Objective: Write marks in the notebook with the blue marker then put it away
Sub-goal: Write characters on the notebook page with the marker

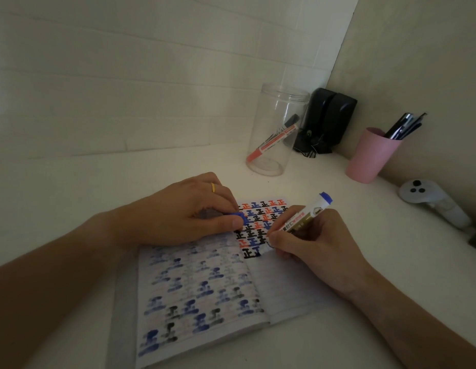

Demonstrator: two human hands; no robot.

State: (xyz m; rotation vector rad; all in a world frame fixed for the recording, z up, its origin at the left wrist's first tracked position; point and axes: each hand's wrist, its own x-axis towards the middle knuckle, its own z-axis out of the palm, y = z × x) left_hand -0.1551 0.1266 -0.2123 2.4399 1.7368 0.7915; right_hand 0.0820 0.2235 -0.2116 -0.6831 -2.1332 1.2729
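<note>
An open notebook lies on the white desk, its right page filled with rows of red, blue and black marks. My right hand grips the blue marker, tip down on the right page at the end of the lowest row, blue end pointing up and right. My left hand rests on the notebook's top left corner and pinches the marker's blue cap between thumb and fingers. It wears a gold ring.
A clear plastic jar behind the notebook holds a red marker and a black one. Right of it stand a black device, a pink cup of pens and a white game controller. White walls close in behind and right.
</note>
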